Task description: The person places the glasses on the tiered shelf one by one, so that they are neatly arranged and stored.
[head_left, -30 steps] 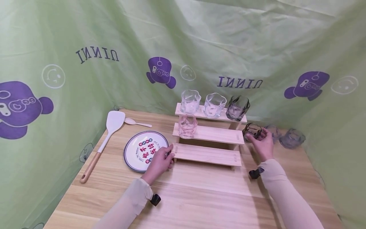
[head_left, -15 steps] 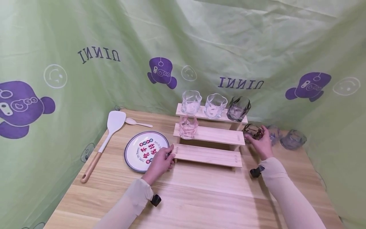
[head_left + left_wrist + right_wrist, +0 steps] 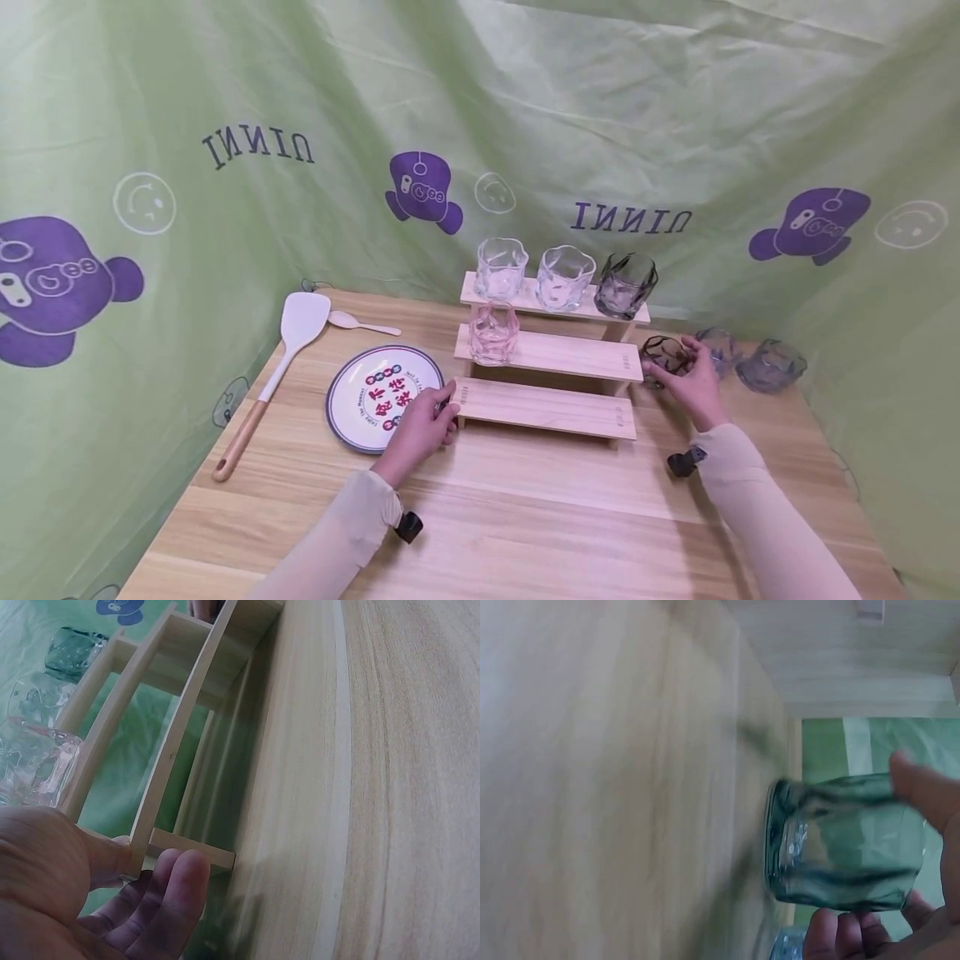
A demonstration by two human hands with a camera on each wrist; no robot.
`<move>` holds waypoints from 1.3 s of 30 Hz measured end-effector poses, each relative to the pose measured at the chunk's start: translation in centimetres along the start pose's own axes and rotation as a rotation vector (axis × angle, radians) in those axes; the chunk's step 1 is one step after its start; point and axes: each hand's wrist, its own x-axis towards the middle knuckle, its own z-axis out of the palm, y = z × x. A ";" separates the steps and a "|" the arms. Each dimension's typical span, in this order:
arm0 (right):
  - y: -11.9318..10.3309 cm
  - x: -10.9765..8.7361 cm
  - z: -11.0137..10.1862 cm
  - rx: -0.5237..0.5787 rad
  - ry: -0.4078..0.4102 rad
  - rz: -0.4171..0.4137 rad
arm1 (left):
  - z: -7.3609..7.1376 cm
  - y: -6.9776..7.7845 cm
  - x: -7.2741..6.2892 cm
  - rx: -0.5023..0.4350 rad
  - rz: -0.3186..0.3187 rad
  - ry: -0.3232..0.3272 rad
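In the head view a three-step wooden display stand (image 3: 547, 408) sits mid-table. My left hand (image 3: 420, 429) grips the left end of its lowest step; the left wrist view has the thumb (image 3: 109, 862) above the board's end and the fingers curled beneath. On the right, my right hand (image 3: 697, 390) holds a dark smoky glass (image 3: 663, 360) beside the stand's middle step. The right wrist view shows this tumbler (image 3: 847, 844) between thumb and fingers, its base close to the tabletop. A pink glass (image 3: 492, 335) stands at the left of the middle step.
On the top step stand two clear glasses (image 3: 501, 268) and a dark grey glass (image 3: 626, 286). Two bluish-grey glasses (image 3: 771, 367) are at the back right. To the left lie a round plate (image 3: 360, 392), a spatula (image 3: 303, 321) and a small spoon (image 3: 345, 320). Green curtain (image 3: 337, 100) surrounds the table.
My right hand and the dark smoky glass have shifted slightly right and toward me. The left hand keeps its grip on the stand, and the other glasses have not moved.
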 end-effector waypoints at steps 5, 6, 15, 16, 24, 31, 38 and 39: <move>0.6 0.1 -0.6 -0.046 -0.050 -0.027 | 0.0 0.1 -0.1 0.003 0.006 0.009; 0.7 0.2 -0.7 -0.042 -0.068 -0.030 | 0.0 0.1 0.0 0.004 0.008 0.010; 1.5 0.5 -1.0 0.031 -0.138 -0.029 | 0.4 -0.1 0.1 -0.001 0.009 -0.008; 1.5 0.5 -1.0 0.032 -0.135 -0.030 | 0.4 -0.1 0.1 0.001 0.008 -0.008; 1.7 0.1 -1.2 0.026 -0.139 -0.033 | 0.1 0.1 0.1 0.011 0.008 0.001; 1.5 0.3 -1.3 0.042 -0.168 -0.069 | 0.0 0.0 0.1 0.011 0.014 0.001; 1.6 0.0 -1.3 0.047 -0.169 -0.061 | 0.1 0.0 0.1 0.008 0.017 0.002; 1.6 -0.1 -1.3 0.045 -0.167 -0.058 | 0.1 0.0 0.1 0.008 0.019 0.002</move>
